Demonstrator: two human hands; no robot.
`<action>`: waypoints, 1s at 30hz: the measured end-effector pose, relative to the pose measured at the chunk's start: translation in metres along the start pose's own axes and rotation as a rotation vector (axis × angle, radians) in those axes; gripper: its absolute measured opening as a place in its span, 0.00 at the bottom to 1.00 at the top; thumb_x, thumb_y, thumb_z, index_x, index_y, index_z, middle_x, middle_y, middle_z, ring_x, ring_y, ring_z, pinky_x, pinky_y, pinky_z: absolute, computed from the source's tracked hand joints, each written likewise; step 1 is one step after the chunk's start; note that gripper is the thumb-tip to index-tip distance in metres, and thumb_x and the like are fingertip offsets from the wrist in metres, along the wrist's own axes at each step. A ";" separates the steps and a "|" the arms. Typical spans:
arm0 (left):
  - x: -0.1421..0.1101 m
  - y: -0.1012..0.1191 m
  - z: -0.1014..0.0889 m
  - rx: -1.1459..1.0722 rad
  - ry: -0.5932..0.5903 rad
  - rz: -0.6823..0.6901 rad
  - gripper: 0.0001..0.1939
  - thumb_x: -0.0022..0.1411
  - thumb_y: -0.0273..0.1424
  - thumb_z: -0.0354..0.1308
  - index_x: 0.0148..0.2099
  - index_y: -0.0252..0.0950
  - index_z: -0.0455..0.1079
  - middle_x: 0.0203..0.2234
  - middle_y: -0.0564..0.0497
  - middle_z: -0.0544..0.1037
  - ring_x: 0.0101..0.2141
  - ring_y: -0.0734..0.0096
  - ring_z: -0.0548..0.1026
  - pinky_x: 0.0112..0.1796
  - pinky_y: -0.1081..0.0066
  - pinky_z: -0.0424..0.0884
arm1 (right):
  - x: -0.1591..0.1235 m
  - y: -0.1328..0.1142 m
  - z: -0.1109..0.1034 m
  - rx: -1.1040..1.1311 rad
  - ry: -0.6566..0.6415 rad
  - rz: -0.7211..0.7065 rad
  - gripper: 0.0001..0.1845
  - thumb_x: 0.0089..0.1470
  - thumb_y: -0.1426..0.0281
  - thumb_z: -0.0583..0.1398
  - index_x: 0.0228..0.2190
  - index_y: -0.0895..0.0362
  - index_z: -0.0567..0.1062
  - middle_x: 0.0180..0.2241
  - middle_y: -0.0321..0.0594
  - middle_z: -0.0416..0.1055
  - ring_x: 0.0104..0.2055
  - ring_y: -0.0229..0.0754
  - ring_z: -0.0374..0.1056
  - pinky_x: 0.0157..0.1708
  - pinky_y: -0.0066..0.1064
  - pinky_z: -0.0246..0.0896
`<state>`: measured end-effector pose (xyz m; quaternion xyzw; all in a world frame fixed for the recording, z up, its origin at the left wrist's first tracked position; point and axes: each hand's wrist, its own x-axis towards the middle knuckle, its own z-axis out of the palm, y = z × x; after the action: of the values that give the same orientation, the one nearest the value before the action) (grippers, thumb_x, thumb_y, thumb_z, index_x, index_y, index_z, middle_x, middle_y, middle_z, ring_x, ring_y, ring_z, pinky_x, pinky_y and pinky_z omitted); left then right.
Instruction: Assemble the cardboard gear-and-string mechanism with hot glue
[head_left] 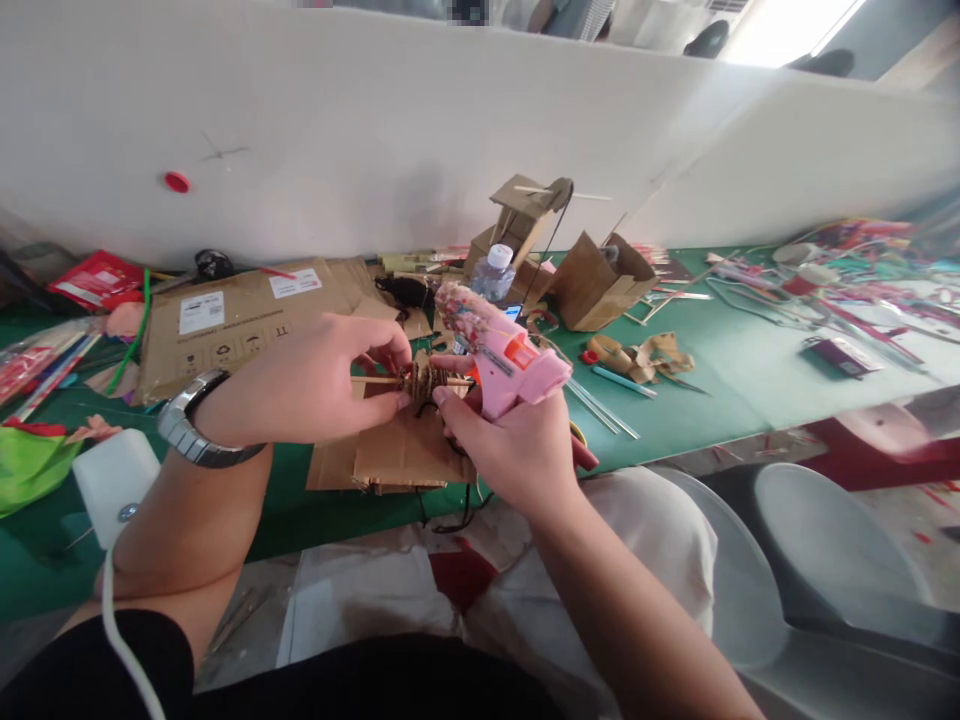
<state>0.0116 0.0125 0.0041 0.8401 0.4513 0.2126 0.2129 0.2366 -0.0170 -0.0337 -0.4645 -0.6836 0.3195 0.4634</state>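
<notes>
Thumb and fingers of my left hand (330, 380) are closed around the edge of small corrugated cardboard wheels (421, 382), stacked on a thin wooden stick (367, 379). In my right hand (517, 445) is a pink hot glue gun (517, 370), its front end crusted with bits and pointing up and away to the left. My right thumb reaches to the right side of the wheels. Below them lies a folded cardboard piece (409, 450) at the table's near edge, with black cords hanging from it. My right fingers are partly hidden behind the glue gun.
A flat cardboard box (247, 330) lies at the left. Behind my hands stand a clear bottle (493, 272), a cardboard structure with a pulley wheel (559, 193) and an open cardboard box (600, 285). A white cable (116, 630) crosses my left arm. Grey stools (832, 540) stand at the right.
</notes>
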 end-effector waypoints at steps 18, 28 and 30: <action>-0.009 -0.006 0.010 -0.105 0.078 -0.048 0.08 0.60 0.36 0.64 0.42 0.44 0.75 0.37 0.54 0.86 0.38 0.63 0.85 0.41 0.62 0.79 | 0.015 -0.013 0.002 -0.130 -0.084 0.066 0.24 0.49 0.73 0.63 0.49 0.53 0.80 0.39 0.42 0.83 0.40 0.51 0.80 0.42 0.43 0.76; -0.010 -0.009 0.011 -0.124 0.086 -0.068 0.08 0.59 0.36 0.64 0.41 0.43 0.75 0.35 0.54 0.87 0.37 0.62 0.85 0.39 0.63 0.78 | 0.014 -0.015 0.010 -0.172 -0.063 0.099 0.19 0.48 0.71 0.63 0.44 0.53 0.80 0.40 0.42 0.83 0.40 0.52 0.79 0.40 0.42 0.73; -0.010 -0.010 0.012 -0.137 0.085 -0.065 0.08 0.60 0.37 0.64 0.42 0.43 0.75 0.36 0.53 0.87 0.39 0.61 0.85 0.41 0.63 0.79 | 0.013 -0.015 0.011 -0.176 -0.051 0.091 0.19 0.47 0.71 0.63 0.44 0.53 0.79 0.43 0.44 0.83 0.45 0.54 0.79 0.44 0.44 0.73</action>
<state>0.0062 0.0073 -0.0132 0.7988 0.4712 0.2717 0.2572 0.2193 -0.0102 -0.0199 -0.5260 -0.6987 0.2906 0.3883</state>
